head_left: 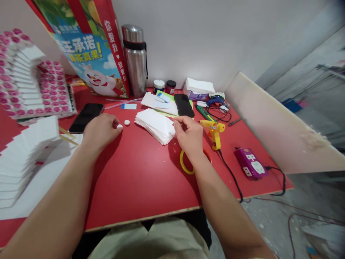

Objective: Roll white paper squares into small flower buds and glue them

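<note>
My left hand (104, 130) is closed in a pinch on a small white piece (119, 126) at its fingertips. Just right of it, a small white round disc (127, 122) lies on the red table (140, 180). A stack of folded white paper sheets (156, 124) sits at the middle of the table. At its right edge, my right hand (188, 135) has thumb and fingers bent together on the paper. Below my right wrist lies a yellow ring (185, 167), partly covered by it. A yellow hot glue gun (214, 131) stands right of that hand.
Folded white pieces (24, 162) form a fanned shape at left, beside a black phone (86, 116). A steel thermos (134, 61) and printed bag (94, 54) stand behind. Another phone (184, 105) lies beyond the stack. A purple power strip (250, 163) has cords running off the table.
</note>
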The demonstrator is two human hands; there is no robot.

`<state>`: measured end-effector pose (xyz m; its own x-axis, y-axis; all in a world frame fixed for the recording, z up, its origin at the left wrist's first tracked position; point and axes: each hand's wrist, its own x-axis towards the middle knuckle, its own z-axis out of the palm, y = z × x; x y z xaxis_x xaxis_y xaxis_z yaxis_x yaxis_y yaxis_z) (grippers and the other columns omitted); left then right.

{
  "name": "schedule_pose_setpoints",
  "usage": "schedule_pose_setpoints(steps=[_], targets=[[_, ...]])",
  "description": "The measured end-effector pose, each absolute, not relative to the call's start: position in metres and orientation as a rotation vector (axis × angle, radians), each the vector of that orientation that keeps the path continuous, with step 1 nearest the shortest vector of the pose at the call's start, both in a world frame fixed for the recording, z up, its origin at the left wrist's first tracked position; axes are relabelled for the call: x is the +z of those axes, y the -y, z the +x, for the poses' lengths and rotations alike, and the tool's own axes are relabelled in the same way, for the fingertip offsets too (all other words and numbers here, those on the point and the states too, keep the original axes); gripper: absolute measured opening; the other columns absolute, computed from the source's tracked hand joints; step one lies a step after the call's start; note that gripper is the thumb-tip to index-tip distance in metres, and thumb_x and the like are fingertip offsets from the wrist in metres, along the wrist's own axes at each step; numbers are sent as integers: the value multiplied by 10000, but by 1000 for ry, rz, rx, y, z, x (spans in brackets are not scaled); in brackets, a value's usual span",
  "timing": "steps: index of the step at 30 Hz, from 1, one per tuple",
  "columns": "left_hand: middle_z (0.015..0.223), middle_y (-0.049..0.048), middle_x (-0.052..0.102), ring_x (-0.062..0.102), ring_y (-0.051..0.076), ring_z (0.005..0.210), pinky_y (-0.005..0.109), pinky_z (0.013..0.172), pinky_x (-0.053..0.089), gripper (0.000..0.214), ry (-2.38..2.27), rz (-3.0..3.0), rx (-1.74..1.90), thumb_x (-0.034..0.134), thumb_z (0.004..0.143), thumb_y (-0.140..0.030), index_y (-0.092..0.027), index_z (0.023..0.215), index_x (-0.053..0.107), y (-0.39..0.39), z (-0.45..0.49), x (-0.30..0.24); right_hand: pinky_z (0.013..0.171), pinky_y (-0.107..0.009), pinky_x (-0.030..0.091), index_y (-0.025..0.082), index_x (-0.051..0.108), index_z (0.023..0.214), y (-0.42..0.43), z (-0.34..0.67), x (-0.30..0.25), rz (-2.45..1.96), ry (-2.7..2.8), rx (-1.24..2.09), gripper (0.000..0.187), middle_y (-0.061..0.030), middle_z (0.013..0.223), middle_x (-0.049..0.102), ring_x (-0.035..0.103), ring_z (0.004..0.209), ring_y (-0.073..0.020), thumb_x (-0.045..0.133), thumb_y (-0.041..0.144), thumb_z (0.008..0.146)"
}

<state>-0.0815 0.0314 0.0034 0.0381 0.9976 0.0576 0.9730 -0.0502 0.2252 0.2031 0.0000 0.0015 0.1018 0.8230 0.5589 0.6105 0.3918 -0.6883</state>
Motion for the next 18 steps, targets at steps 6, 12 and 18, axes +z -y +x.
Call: schedule_pose_setpoints(steps=[6, 12, 18], targets=[[860, 69, 747, 666, 214, 712, 351, 702, 521, 302, -1559, 1699, 972, 754, 767, -462, -189, 894, 724, -19, -53, 10, 648, -286, 535, 195, 753, 951, 4, 196, 1, -1262, 1541, 528, 158, -37, 896, 774, 649, 625, -131, 610, 246, 907], [978, 99, 787, 727, 259, 886, 411, 832, 586, 382, -1147, 1444, 1061, 872, 707, -448, -201, 992, 813, -5, -10, -1, 558, -250, 520, 202, 739, 923, 6, 183, -7, -1177, 1523, 936, 129, -9, 826, 758, 644, 559, -112, 652, 288, 883], [1096, 108, 777, 714, 302, 1061, 501, 1011, 554, 282, -1051, 1522, 1099, 829, 784, -407, -239, 1011, 839, -2, -2, -5, 587, -265, 527, 200, 738, 942, 5, 182, -15, -1178, 1587, 911, 120, -12, 852, 759, 656, 591, -119, 678, 277, 871]])
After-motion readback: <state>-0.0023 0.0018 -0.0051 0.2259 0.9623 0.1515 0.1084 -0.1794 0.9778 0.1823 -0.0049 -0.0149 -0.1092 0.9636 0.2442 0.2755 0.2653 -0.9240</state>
